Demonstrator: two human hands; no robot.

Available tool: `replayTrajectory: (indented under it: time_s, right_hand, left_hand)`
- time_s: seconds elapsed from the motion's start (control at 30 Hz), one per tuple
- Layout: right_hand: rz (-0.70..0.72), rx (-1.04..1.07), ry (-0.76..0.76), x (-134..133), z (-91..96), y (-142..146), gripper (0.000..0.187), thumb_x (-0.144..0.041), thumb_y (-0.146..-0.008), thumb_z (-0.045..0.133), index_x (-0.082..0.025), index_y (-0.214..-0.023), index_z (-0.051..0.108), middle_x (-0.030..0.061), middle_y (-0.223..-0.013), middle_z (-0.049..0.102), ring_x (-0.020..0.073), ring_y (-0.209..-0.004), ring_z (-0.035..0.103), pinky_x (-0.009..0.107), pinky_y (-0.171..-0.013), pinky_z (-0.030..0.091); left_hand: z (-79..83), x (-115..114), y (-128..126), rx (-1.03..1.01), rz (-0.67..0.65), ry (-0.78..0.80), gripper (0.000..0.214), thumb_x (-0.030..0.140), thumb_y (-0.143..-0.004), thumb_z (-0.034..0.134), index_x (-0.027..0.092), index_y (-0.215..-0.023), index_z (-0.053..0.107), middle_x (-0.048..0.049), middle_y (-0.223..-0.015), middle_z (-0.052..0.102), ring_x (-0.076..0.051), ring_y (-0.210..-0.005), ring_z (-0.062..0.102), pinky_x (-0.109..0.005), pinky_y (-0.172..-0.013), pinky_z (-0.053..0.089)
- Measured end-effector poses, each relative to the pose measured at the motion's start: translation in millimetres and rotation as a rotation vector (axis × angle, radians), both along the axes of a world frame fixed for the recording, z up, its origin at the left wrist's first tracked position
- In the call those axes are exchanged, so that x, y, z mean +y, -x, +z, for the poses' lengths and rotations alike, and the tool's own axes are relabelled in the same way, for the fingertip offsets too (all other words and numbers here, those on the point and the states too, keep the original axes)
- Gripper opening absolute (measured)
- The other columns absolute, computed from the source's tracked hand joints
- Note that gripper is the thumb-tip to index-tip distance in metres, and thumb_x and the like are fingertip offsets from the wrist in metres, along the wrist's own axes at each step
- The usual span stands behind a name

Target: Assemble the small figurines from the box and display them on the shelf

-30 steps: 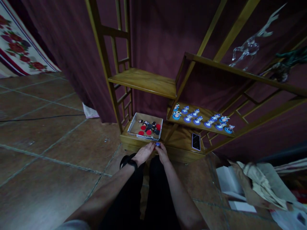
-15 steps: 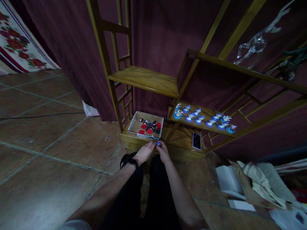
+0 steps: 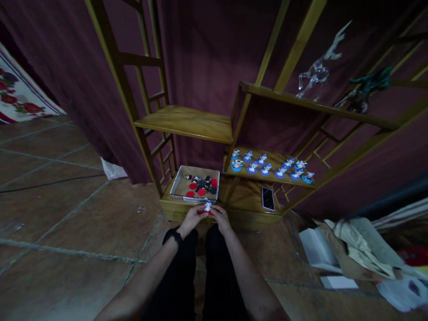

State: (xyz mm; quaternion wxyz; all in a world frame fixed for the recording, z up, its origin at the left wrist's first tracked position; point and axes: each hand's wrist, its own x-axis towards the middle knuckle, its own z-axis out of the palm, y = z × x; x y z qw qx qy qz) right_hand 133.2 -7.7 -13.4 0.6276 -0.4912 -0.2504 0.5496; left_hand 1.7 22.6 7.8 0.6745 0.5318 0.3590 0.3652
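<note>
Between my two hands, just in front of the cardboard box, is a small purple-and-white figurine (image 3: 207,205) standing upright on a red base. My left hand (image 3: 193,218) grips it from the left with closed fingers. From the right, my right hand (image 3: 220,217) pinches the same figurine. The open cardboard box (image 3: 177,188) rests on the low wooden shelf and holds several dark figurines (image 3: 202,183) and red round bases (image 3: 190,194). On the raised shelf to the right, several purple and blue figurines (image 3: 265,169) stand in rows.
A phone (image 3: 268,198) lies on the low shelf at the right. Above are a glass deer ornament (image 3: 316,73) and a dark green ornament (image 3: 364,89). White boxes (image 3: 319,249) and cloth (image 3: 357,249) lie on the floor at the right. A black cable (image 3: 53,183) crosses the tiles at the left.
The figurine, mostly covered by my fingers before, now shows upright with its red base visible between both hands. The camera view has shifted, so the shelves appear farther left and lower.
</note>
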Motion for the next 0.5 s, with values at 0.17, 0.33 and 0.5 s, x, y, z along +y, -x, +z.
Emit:
replayTrajectory:
  time_s: [0.17, 0.33, 0.5]
  right_hand:
    - [-0.006, -0.089, 0.019, 4.8, -2.1, 0.8, 0.03, -0.037, -0.053, 0.07, -0.018, -0.076, 0.065, 0.0018, -0.076, 0.065, 0.0137, -0.065, 0.059, 0.026, -0.057, 0.049]
    - [0.054, -0.076, 0.024, 4.3, 3.7, 3.2, 0.034, -0.041, -0.055, 0.069, -0.017, -0.079, 0.066, 0.0018, -0.071, 0.065, 0.0124, -0.06, 0.058, 0.026, -0.057, 0.048]
    - [0.07, -0.022, -0.002, -0.2, 11.1, 7.1, 0.033, -0.037, -0.054, 0.072, -0.017, -0.08, 0.066, 0.0023, -0.073, 0.065, 0.0141, -0.067, 0.06, 0.03, -0.066, 0.049]
  left_hand:
    - [2.3, 1.9, 3.7, -0.154, 0.075, 0.317, 0.027, 0.014, -0.063, 0.07, 0.01, -0.088, 0.066, -0.0105, -0.087, 0.068, -0.017, -0.079, 0.064, -0.03, -0.079, 0.049]
    - [-0.5, 4.4, 6.3, -0.215, 0.188, 0.415, 0.015, 0.007, -0.066, 0.066, 0.009, -0.081, 0.066, -0.0097, -0.08, 0.068, -0.015, -0.073, 0.065, -0.027, -0.074, 0.052]
    - [-3.4, 7.3, 6.6, -0.234, 0.229, 0.45, 0.011, 0.005, -0.068, 0.063, 0.008, -0.078, 0.066, -0.0087, -0.076, 0.068, -0.014, -0.069, 0.065, -0.024, -0.071, 0.053]
